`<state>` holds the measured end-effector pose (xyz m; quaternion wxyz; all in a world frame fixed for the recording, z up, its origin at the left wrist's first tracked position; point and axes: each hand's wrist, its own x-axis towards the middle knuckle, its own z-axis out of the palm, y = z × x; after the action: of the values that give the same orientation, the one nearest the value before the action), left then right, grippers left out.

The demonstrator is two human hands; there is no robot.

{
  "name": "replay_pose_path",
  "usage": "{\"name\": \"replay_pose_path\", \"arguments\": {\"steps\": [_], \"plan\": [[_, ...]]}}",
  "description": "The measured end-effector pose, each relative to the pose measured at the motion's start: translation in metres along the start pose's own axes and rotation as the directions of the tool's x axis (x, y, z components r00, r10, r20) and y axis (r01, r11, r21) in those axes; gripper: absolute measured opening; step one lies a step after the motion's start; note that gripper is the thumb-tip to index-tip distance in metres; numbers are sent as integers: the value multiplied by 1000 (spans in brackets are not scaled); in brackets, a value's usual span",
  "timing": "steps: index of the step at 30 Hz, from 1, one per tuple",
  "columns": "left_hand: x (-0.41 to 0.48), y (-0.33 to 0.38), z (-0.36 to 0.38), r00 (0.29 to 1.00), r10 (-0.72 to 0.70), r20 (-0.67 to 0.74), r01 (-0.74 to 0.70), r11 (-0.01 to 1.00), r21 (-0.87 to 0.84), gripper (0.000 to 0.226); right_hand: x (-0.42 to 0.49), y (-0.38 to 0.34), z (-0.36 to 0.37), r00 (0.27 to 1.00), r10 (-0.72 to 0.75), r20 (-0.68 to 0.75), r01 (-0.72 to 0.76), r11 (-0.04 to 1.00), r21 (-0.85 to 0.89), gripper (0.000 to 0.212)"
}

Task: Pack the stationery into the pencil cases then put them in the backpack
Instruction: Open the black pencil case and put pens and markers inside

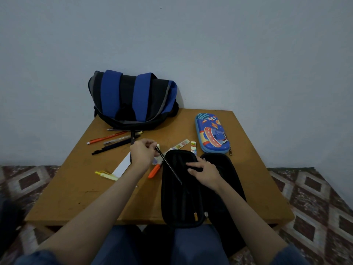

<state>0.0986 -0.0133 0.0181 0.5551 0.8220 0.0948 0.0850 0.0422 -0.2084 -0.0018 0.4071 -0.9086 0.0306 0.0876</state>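
A black pencil case (181,199) lies open at the table's near edge, its lid folded out to the right. My left hand (144,153) pinches the top end of a black pen (169,165), whose tip points down into the open case. My right hand (203,172) rests on the case's inner flap, fingers spread flat on it. A blue pencil case (212,133) with a space print lies shut at the right rear. The blue and black backpack (131,99) stands at the back against the wall.
Several pens (112,142) lie left of centre on the brown wooden table (76,188). An orange marker (155,171), a yellow highlighter (107,175), a white ruler (123,166) and patterned erasers (193,147) lie near the case. Patterned carpet surrounds the table.
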Motion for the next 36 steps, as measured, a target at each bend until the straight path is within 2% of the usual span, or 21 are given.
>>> {"name": "replay_pose_path", "arguments": {"steps": [8,17,24,29,31,36], "plan": [[6,5,0,994,-64,88,58,996,64,18,-1,-1,1,1000,0,-8,0,1000,11,35],[12,3,6,986,-60,159,35,987,157,23,-1,0,1,1000,0,-14,0,999,32,32],[1,0,30,975,6,221,-58,971,232,22,1,0,1,1000,14,-12,-14,999,32,31],[-22,8,38,915,-19,402,-152,908,389,24,1,0,2,1000,14,-26,-13,1000,18,31],[-30,8,39,908,22,417,-225,868,443,24,1,0,3,999,10,-33,-9,1000,19,31],[-42,7,35,895,44,443,-257,864,433,26,1,1,2,1000,12,-22,-12,1000,20,32]]}}
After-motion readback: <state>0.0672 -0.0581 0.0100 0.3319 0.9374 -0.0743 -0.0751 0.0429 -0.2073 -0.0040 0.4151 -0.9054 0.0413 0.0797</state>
